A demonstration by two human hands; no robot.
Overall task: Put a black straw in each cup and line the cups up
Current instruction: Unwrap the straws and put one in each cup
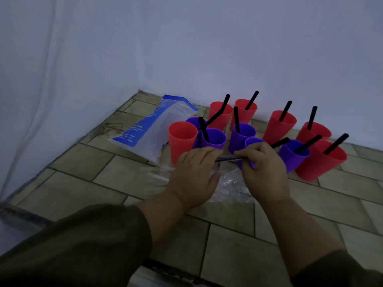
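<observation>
Straw (228, 159), slim, black, in pinch of right hand (265, 170), perhaps left hand (194, 175) too.

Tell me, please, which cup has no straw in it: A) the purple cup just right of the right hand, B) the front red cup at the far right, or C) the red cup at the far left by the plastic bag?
C: the red cup by the plastic bag shows an open mouth with no straw inside.
</observation>
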